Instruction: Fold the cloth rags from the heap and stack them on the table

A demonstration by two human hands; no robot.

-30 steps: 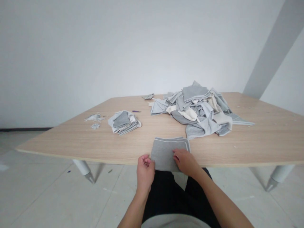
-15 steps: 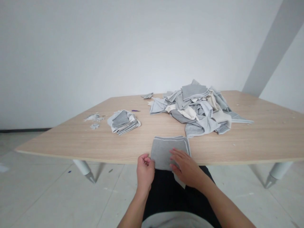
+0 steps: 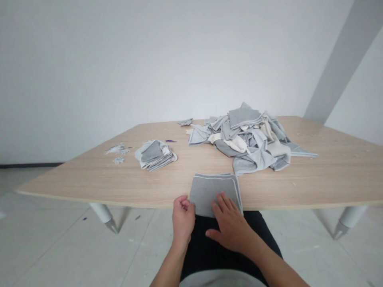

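Note:
A grey piece of cloth, layered and marked with a pale line along its far and right borders, lies at the near table edge and overhangs it slightly. My left hand pinches its near left corner, fingers curled. Across the cloth's near right part, my right hand rests flat, fingers stretched forward and thumb out to the left past the table edge. The portion beneath my right hand is hidden.
A big jumbled heap of grey and cream cloth pieces sits beyond, to the right. Farther left are a neater cloth stack, a small purple tool and pale scraps of lint. One small grey cloth lies by the wall.
My right hand has shifted a little nearer and spread flat. A flap of cloth that hung below the table edge under it is no longer visible. My left hand keeps its place.

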